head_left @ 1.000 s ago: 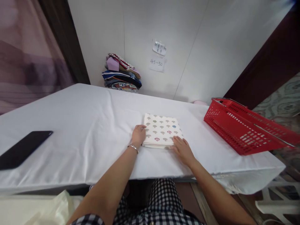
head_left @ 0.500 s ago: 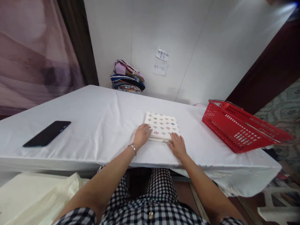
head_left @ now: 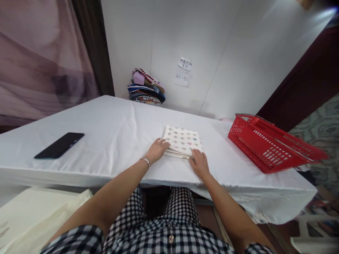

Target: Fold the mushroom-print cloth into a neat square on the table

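Observation:
A folded white cloth with small grey, red, blue and green printed motifs lies on the table in front of me. My left hand is at its front left corner, fingers closed on the edge. At the front right corner is my right hand, fingers over the top and thumb at the edge, closed on the cloth. Between the hands the upper layer's front edge is slightly raised and lower layers show below it. The fingertips underneath are hidden.
A white cloth covers the table. On the left lies a black phone; on the right stands a red basket. A pile of folded fabrics rests by the wall, near paper notes. Cream material sits lower left.
My left hand has shifted slightly left, and the cloth's front left edge has lifted and curled a little. The right hand stays at its corner. The camera view has shifted slightly.

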The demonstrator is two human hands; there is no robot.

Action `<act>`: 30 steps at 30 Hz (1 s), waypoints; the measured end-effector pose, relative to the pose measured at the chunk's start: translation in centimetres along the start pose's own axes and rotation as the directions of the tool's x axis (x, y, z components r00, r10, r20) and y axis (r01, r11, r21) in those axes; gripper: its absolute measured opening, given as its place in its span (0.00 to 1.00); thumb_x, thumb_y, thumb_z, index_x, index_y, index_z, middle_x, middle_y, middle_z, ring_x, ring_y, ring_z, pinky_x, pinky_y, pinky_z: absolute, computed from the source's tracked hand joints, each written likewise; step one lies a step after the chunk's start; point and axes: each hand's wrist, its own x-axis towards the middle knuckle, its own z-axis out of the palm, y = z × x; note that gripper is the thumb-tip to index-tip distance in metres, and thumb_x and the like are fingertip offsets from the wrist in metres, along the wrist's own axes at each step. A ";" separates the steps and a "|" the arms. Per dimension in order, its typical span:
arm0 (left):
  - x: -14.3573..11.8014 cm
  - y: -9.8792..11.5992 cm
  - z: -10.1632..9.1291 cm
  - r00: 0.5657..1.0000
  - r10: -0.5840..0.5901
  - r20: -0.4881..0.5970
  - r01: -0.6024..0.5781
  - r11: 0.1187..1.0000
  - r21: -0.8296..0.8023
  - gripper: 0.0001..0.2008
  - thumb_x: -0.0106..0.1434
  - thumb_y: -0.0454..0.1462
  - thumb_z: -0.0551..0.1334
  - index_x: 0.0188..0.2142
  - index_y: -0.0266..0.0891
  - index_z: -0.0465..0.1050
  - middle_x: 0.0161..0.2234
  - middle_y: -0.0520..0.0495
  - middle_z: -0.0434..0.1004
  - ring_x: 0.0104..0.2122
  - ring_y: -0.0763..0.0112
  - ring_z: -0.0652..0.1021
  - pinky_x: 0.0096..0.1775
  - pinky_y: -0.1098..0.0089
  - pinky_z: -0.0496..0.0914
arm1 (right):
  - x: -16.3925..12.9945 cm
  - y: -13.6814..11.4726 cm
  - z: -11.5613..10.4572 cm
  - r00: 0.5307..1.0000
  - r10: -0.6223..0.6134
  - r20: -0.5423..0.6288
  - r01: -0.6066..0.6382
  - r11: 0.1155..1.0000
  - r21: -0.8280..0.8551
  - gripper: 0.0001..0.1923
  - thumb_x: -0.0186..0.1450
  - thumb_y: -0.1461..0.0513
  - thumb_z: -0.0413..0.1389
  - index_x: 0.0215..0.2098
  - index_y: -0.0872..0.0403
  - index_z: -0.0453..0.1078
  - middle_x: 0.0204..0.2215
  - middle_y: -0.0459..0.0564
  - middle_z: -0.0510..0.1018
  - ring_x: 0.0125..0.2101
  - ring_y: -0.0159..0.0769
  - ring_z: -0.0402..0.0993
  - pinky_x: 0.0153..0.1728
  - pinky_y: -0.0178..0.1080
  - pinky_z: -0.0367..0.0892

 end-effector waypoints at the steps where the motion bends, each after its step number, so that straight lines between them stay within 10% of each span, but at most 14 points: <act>1: -0.1 0.0 0.1 1.000 -0.001 0.002 0.001 1.000 0.001 0.24 0.60 0.24 0.47 0.52 0.40 0.67 0.52 0.47 0.70 0.57 0.64 0.64 0.59 0.57 0.53 | 0.0 0.0 0.0 1.000 -0.004 0.004 0.004 1.000 0.003 0.24 0.65 0.58 0.45 0.59 0.54 0.56 0.59 0.52 0.61 0.60 0.40 0.52 0.58 0.49 0.45; 11: -0.9 0.5 0.4 0.994 -0.099 0.047 0.104 0.985 -0.136 0.26 0.58 0.25 0.47 0.54 0.42 0.66 0.56 0.47 0.66 0.58 0.65 0.62 0.60 0.59 0.52 | 0.2 -0.4 -0.6 1.000 0.003 0.030 -0.003 1.000 0.011 0.23 0.65 0.61 0.44 0.59 0.53 0.58 0.59 0.52 0.62 0.59 0.39 0.54 0.58 0.48 0.46; 20: 3.8 5.9 -0.4 0.997 -0.054 -0.062 0.044 0.987 -0.155 0.21 0.64 0.44 0.49 0.54 0.41 0.64 0.60 0.44 0.59 0.60 0.59 0.57 0.60 0.53 0.46 | 0.2 -0.2 -0.2 0.999 -0.003 0.041 0.003 1.000 -0.007 0.23 0.65 0.61 0.45 0.59 0.53 0.58 0.59 0.52 0.61 0.60 0.39 0.53 0.58 0.48 0.46; 30: 5.5 3.2 3.0 0.973 -0.222 0.062 0.228 0.967 -0.113 0.25 0.63 0.48 0.50 0.54 0.36 0.63 0.61 0.39 0.56 0.60 0.55 0.58 0.58 0.55 0.50 | -0.2 0.0 0.1 1.000 -0.013 0.015 0.013 0.999 0.048 0.22 0.65 0.61 0.44 0.57 0.52 0.60 0.59 0.50 0.62 0.59 0.38 0.54 0.59 0.47 0.46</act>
